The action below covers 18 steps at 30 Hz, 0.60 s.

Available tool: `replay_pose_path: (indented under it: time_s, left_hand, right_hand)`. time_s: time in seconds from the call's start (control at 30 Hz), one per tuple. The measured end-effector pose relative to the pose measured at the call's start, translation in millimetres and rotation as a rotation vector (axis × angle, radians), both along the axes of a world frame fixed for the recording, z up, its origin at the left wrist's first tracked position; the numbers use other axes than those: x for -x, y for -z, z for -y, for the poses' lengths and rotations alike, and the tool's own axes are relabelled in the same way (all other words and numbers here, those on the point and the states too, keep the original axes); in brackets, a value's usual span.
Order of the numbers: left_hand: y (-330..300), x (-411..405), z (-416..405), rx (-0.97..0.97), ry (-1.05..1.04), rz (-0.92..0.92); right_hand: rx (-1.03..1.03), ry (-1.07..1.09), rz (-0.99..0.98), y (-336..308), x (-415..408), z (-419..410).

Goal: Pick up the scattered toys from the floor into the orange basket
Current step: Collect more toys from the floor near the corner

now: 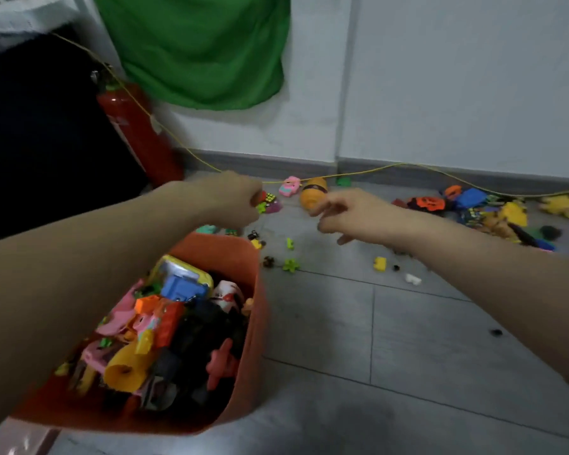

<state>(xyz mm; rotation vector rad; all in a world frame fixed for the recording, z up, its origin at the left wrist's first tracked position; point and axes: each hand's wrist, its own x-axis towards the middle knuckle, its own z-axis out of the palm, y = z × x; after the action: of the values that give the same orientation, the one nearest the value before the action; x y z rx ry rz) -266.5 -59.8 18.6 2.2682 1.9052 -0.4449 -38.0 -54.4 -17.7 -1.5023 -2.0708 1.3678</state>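
The floor (408, 339) is grey tile with dark grout lines, meeting a pale wall above a grey skirting board (276, 165). A green cloth (204, 50) hangs on the wall at 12 o'clock, a red fire extinguisher (135, 129) leans at 10 o'clock beside a black mass, and a thin yellow cord (391, 167) sags along the skirting. No writing is readable anywhere; the extinguisher's label is a blur.

The orange basket (253, 326) sits at 7 o'clock, heaped with toys, among them a blue block (183, 287) and a yellow cone (128, 366). Beyond its far rim, scattered toys lie on the tiles: a pink car (289, 186), an orange egg-shaped toy (313, 193), a small puzzle cube (270, 197), green pieces (290, 265) and a yellow brick (380, 262). A denser pile (486, 211) spreads at 2 o'clock.

The left hand (234, 200) reaches over the basket, fingers curled; motion blur hides whether it grips anything. The right hand (349, 215) has its fingers loosely bent, fingertips touching or just beside the orange egg-shaped toy; whether it holds it cannot be told.
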Motion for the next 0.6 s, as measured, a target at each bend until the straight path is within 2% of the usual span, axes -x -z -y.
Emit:
replay_pose_path:
  time_s: [0.1,0.23,0.37,0.5,0.6]
  left_hand:
    - [19,-96,-10,-0.028,0.143,0.170]
    - [71,-225,3,0.100,0.242,0.328]
    - [131,-305,19,0.366,0.238,0.283]
    - [177,-340,30,0.455,0.157,0.273]
    - [200,-366,37,0.444,0.153,0.252]
  right_hand:
    - [-0.038,0.171,0.225,38,-91,2]
    - [-0.001,0.440,0.523,92,-227,46]
    - [0.193,0.666,0.775,149,-332,123]
    - [0.383,0.842,0.813,190,-381,186]
    - [0.408,0.913,0.783,208,-389,205]
